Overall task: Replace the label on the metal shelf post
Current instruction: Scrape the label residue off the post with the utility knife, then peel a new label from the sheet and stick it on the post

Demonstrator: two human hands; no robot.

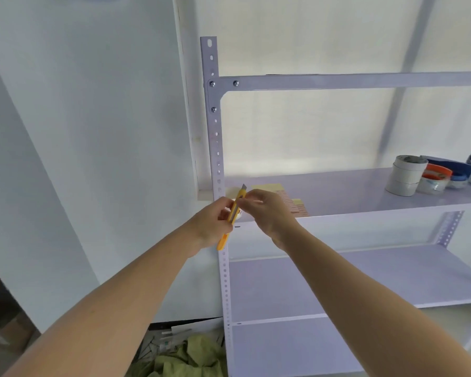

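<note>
- On the middle shelf (351, 191), far to the right, stand stacked tape rolls (404, 175); more rolls beside them are cut off by the picture's edge
- near the left end of that shelf lie pale yellow label sheets (267, 187); the right grip hides part of them
- just in front of the metal post (218, 159), the left grip (212, 224) is curled round a yellow knife (239, 198); the right grip (272, 213) pinches the knife near its top; a short grey blade (244, 187) sticks up
- both grips cover that bit of the post; whether a label sits on it is too hard to tell
- something small and white shows behind the knife; I cannot tell what it is
- down low by the post, green cloth (191, 357) and papers (185, 329) lie in a heap; the bottom edge cuts them off
</note>
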